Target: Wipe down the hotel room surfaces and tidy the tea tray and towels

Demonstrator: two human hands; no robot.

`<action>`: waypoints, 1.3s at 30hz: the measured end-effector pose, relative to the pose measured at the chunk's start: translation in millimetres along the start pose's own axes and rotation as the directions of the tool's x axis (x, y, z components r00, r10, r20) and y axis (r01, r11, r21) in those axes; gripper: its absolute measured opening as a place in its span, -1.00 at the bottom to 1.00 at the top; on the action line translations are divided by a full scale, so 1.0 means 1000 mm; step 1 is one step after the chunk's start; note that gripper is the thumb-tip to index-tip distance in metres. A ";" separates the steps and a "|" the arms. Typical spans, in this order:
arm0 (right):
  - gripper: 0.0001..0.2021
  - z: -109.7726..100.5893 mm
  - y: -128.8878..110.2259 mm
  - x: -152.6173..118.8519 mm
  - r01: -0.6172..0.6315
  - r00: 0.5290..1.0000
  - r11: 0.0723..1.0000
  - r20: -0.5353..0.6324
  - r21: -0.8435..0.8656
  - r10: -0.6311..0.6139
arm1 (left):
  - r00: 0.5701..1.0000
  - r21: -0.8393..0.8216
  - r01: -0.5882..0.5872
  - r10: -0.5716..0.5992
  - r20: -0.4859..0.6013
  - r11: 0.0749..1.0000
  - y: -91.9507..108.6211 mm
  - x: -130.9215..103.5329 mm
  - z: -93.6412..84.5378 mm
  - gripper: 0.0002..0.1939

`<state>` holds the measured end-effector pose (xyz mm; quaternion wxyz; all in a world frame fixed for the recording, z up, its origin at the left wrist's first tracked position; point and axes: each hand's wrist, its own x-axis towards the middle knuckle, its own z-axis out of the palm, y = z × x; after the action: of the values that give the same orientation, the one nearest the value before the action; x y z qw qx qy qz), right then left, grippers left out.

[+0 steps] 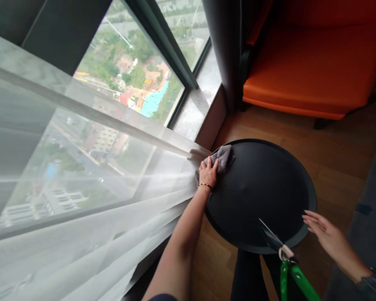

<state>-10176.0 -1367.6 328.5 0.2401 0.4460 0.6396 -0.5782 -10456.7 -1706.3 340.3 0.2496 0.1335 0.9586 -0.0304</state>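
Observation:
A grey cloth (224,157) lies bunched at the left edge of a round black table (260,188) with a raised rim. My left hand (208,173) presses down on this cloth, its fingers bent over the fabric. Part of the cloth is hidden under the palm. Just off the right side of the rim, my right hand (322,228) hovers with its fingers stretched out and nothing in it. Whether its fingertips touch the rim I cannot tell.
A sheer white curtain (119,234) hangs close along my left arm, by the window (138,75) and its sill (192,108). An orange chair (303,75) stands beyond the table on the wooden floor (329,167). A green lanyard (301,280) dangles over the near rim.

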 end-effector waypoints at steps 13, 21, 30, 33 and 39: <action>-0.31 0.030 -0.109 0.066 0.599 0.764 0.410 0.337 -0.688 -0.550 | 0.943 -0.774 0.266 0.013 0.333 0.574 0.129 -0.297 0.086 -0.43; -0.31 0.047 -0.179 0.108 0.643 0.614 0.016 0.504 -0.765 -0.607 | 0.512 -0.729 0.409 -0.523 0.681 -0.549 0.091 -0.320 0.118 -0.43; -0.32 0.064 -0.213 0.130 0.675 0.394 -0.235 0.612 -0.699 -0.686 | 0.492 -0.587 0.013 -0.506 0.709 -0.810 0.207 -0.254 0.130 -0.61; -0.34 0.061 -0.218 0.130 0.673 0.336 -0.261 0.601 -0.692 -0.725 | 0.558 -0.612 -0.040 -0.526 0.642 -0.790 0.227 -0.219 0.129 -0.66; -0.36 0.046 -0.236 0.130 0.656 0.264 -0.313 0.597 -0.687 -0.757 | 0.853 -0.892 -0.211 -0.521 0.032 -0.400 0.218 -0.096 0.110 -0.72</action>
<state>-10449.2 -1357.8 336.2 0.0011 -0.2287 0.9664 -0.1174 -10264.8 -1533.0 292.5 0.0169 -0.2802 0.5809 0.7641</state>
